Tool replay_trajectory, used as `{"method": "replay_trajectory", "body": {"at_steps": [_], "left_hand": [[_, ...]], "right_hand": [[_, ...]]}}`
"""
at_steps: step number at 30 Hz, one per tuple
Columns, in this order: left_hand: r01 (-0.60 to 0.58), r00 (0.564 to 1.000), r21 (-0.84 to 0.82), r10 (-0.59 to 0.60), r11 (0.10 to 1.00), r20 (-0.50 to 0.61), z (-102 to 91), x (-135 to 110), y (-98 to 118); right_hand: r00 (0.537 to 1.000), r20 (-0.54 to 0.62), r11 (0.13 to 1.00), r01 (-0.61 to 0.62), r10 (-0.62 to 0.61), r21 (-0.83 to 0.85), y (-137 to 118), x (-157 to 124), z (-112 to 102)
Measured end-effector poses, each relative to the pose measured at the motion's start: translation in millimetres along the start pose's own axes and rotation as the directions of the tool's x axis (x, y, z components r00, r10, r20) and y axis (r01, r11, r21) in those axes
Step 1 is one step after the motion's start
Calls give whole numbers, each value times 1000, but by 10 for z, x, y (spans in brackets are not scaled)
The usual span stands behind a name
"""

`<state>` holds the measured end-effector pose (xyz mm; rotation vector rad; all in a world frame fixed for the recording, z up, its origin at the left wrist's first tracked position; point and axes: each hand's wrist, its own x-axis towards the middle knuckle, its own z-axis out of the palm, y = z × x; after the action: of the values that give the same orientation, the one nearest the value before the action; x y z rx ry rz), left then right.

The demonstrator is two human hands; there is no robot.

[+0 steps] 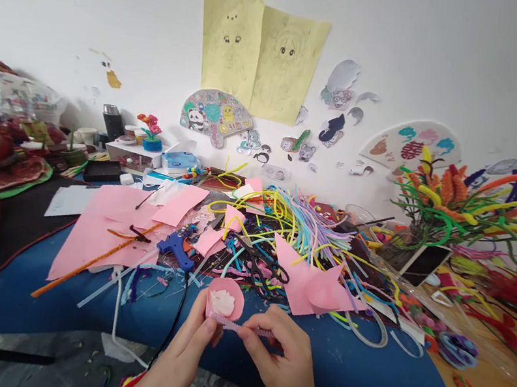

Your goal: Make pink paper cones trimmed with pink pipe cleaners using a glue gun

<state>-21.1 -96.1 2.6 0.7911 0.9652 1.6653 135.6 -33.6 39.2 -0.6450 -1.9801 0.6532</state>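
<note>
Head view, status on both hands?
Left hand gripping pink round piece. Right hand pinching lilac pipe cleaner along its near edge. Blue glue gun beyond, touching neither hand.

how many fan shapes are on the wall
2: the panda fan, just below the yellow sheets, and the red-marked fan farther right, partly hidden behind the fuzzy stems. I see no others.

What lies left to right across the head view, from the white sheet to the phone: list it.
White sheet, potted flowers, blue glue gun, pink rounded piece, right hand, phone.
</note>
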Motion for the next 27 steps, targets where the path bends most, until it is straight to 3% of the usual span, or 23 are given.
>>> {"method": "replay_trajectory", "body": {"at_steps": [8,13,23,27], "left_hand": [[47,998,-34,-48,998,-44,-40,64,-116],[26,1000,-123,-26,992,5,-52,145,-193],[77,993,-179,-60,981,103,-42,109,-125],[71,994,-179,-55,981,93,-59,117,-151]], "right_hand": [[1000,-12,1000,-1,2,27,-16,-25,-14],[1000,-7,999,16,-16,35,-17,-33,-19],[998,0,998,58,-58,26,-39,15,-37],[999,0,998,51,-51,44,-39,8,-55]]}}
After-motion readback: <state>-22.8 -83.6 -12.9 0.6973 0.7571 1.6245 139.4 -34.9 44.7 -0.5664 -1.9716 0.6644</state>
